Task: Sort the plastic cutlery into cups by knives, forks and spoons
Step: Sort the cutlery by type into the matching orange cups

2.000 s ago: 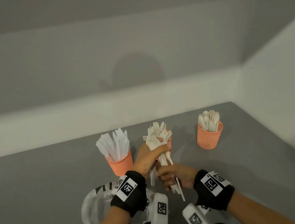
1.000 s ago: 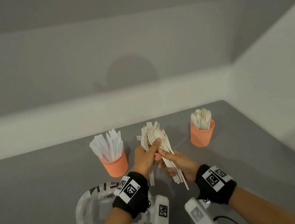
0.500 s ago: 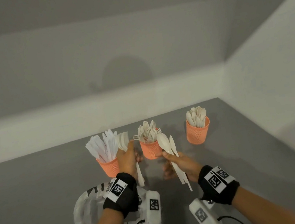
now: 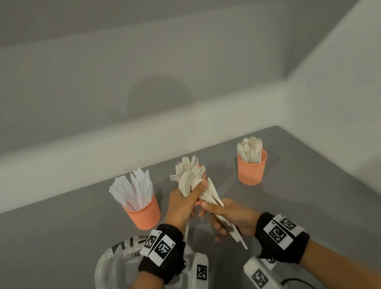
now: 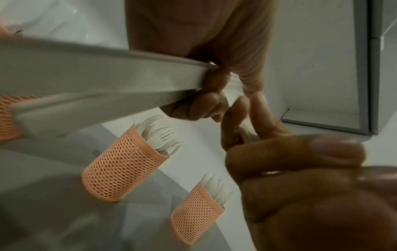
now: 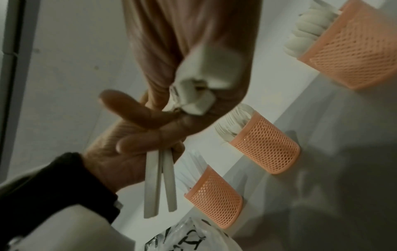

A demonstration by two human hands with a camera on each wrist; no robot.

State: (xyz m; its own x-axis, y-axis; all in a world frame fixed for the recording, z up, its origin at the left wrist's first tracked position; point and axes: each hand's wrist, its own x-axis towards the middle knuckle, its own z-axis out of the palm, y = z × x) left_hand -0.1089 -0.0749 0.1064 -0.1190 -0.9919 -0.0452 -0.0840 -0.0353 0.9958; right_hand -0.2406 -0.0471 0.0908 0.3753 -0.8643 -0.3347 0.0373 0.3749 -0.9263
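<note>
Three orange mesh cups stand in a row: knives in the left cup [image 4: 142, 212], forks in the middle cup [image 5: 120, 166], spoons in the right cup [image 4: 253, 169]. In front of the middle cup my left hand [image 4: 196, 190] grips a bundle of white cutlery [image 4: 186, 185], heads up. Its handles [image 6: 159, 183] stick out below the fist. Close beside it, my right hand [image 4: 208, 209] holds several more white pieces [image 4: 213, 191], whose handles [image 4: 239, 238] point down toward me. The two hands touch or nearly touch. Most of the middle cup is hidden behind them in the head view.
A crumpled clear plastic bag [image 4: 114, 275] with black print lies on the grey table [image 4: 50, 237] near my left wrist. White walls close off the table at the back and on the right, close to the spoon cup.
Half a second ago the hands were apart, the left one by the knife cup. They have since come together in front of the fork cup, each still holding cutlery.
</note>
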